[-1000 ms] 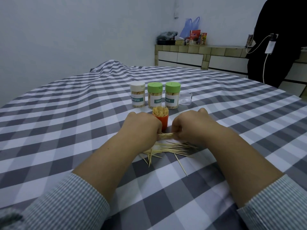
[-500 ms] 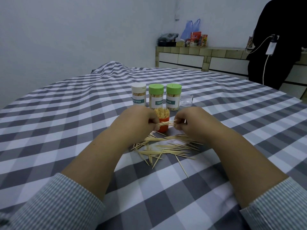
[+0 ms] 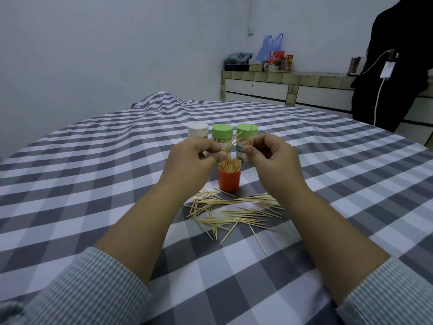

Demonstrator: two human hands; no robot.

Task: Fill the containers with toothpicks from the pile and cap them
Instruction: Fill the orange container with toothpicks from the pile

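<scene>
Pinching thin wooden toothpick bunch (image 3: 230, 144), left hand (image 3: 194, 158) and right hand (image 3: 269, 156) hovered above open orange plastic container (image 3: 229, 180); loose toothpick pile (image 3: 234, 211) lay just nearer; three capped containers (image 3: 222, 137) stood behind.

Three capped containers (image 3: 222, 139) stand in a row across the middle of the table (image 3: 93, 184). In front of the row stands an open container (image 3: 229, 177) holding upright toothpicks. In front of that, the toothpick pile (image 3: 234, 213) lies on the table. The left hand (image 3: 194, 158) and right hand (image 3: 269, 156) are above the open container, one on each side.
</scene>
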